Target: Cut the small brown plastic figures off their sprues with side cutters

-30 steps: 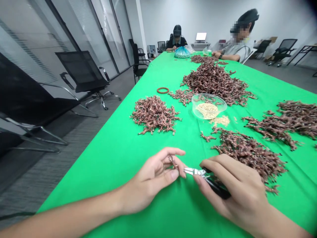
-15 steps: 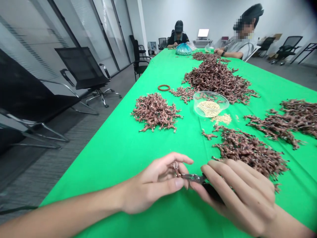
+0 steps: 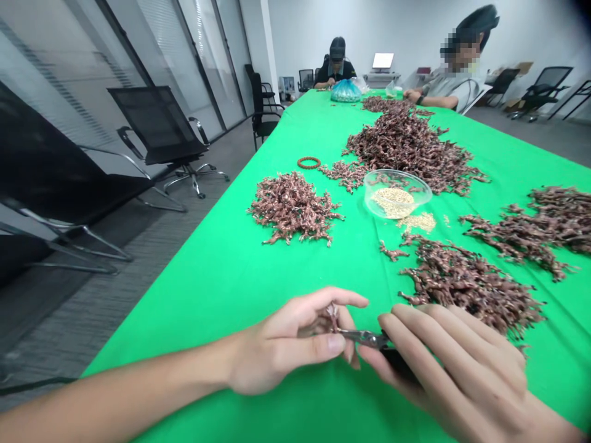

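My left hand [image 3: 286,344] pinches a small copper-brown twig-like piece [image 3: 332,317] between thumb and fingers. My right hand [image 3: 452,369] grips black-handled steel pliers [image 3: 367,338], and their jaws reach the piece. Right of my right hand lies a spread heap of the same copper-brown pieces [image 3: 471,286]. Larger heaps lie farther along the green cloth-covered table [image 3: 207,289], one at the middle [image 3: 293,209] and one beyond it [image 3: 410,151]. A clear glass bowl [image 3: 397,194] holds pale beads.
A person [image 3: 337,64] sits at the table's far end beside a blue plastic bag [image 3: 345,92]. Another person [image 3: 446,89] sits along the far right side. Black office chairs [image 3: 157,126] stand along the glass wall on the left. A beaded bracelet [image 3: 309,162] lies on the cloth.
My hands have drawn together, bringing the pliers' jaws from just beside the piece up to it. My right fingers now cover more of the pliers. The whole view has shifted slightly.
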Motion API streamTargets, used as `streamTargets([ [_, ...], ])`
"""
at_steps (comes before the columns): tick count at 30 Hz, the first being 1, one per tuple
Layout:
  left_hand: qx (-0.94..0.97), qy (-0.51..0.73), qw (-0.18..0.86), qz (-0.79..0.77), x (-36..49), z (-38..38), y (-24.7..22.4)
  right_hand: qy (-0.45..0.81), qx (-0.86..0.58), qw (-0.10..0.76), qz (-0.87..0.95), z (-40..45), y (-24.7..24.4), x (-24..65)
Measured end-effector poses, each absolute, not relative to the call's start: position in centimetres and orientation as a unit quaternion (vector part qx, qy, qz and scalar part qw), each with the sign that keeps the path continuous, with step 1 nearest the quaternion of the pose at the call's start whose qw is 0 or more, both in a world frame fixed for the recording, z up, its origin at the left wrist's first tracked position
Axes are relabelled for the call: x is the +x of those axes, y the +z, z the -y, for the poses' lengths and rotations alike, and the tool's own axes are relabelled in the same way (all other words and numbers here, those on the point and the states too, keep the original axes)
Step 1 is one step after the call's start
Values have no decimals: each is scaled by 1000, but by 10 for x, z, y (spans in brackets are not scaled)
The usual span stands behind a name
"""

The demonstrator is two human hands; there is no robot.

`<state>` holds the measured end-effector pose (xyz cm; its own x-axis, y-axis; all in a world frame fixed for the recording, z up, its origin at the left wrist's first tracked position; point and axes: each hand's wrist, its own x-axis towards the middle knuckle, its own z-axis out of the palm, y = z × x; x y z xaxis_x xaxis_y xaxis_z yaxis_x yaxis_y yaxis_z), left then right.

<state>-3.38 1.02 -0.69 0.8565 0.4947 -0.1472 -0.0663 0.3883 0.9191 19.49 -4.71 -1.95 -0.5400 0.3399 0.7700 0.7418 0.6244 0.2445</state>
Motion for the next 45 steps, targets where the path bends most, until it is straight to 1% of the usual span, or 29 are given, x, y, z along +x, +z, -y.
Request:
streamTargets([
  [9,543,158,802,-193,-34,-10,-9,-293,-320,332,838,47,-16,195],
  [15,532,153,805,-211,-33,-10,-8,-305,-300,341,837,46,-16,197],
  [23,509,243,775,-285,-30,-12,-14,-275,-365,345,820,46,-26,201],
  [36,481,264,782,-296,-29,-13,-18,-261,-395,366,801,45,-26,197],
  [40,480,257,784,-297,-29,-14,-16,-283,-384,360,802,45,-23,196],
  [43,486,249,781,-301,-29,-14,-16,-316,-372,340,804,45,-21,198],
  [45,501,246,772,-304,-29,-14,-15,-316,-368,332,809,47,-20,200],
])
